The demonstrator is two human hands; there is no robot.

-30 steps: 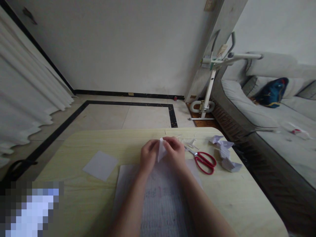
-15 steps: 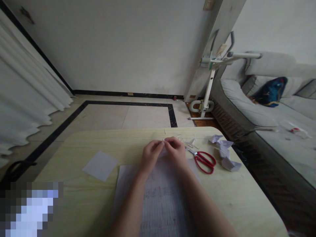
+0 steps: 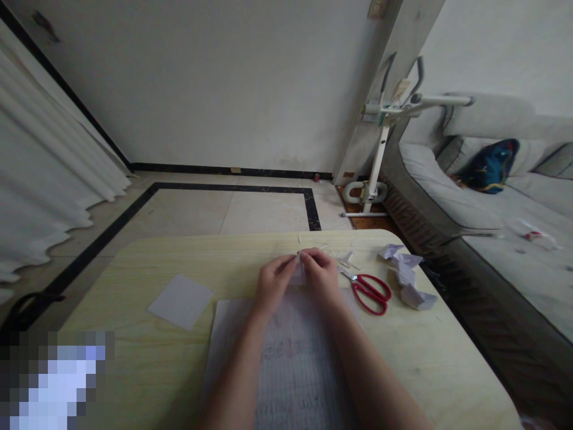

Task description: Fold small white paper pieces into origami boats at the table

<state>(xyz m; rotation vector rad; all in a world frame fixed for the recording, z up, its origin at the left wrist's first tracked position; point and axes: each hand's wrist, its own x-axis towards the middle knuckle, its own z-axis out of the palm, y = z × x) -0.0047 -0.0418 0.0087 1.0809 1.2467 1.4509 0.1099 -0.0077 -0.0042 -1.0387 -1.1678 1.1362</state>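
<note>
My left hand (image 3: 272, 283) and my right hand (image 3: 320, 276) meet at the middle of the pale wooden table (image 3: 147, 370). Both pinch a small folded piece of white paper (image 3: 299, 273) between their fingertips; most of it is hidden by the fingers. Under my forearms lies a larger lined sheet (image 3: 286, 364). A loose white paper square (image 3: 181, 300) rests to the left of my hands. Red-handled scissors (image 3: 367, 291) lie just right of my right hand.
Crumpled paper scraps (image 3: 408, 276) and thin paper trimmings (image 3: 340, 258) sit at the table's far right. Past the table are a tiled floor, white curtains at left, a white exercise machine (image 3: 380, 149) and a grey sofa (image 3: 492, 197) with a blue cushion.
The paper stood up between my fingers a second ago; now it is pressed lower and mostly covered by my fingertips. My hands have shifted only slightly.
</note>
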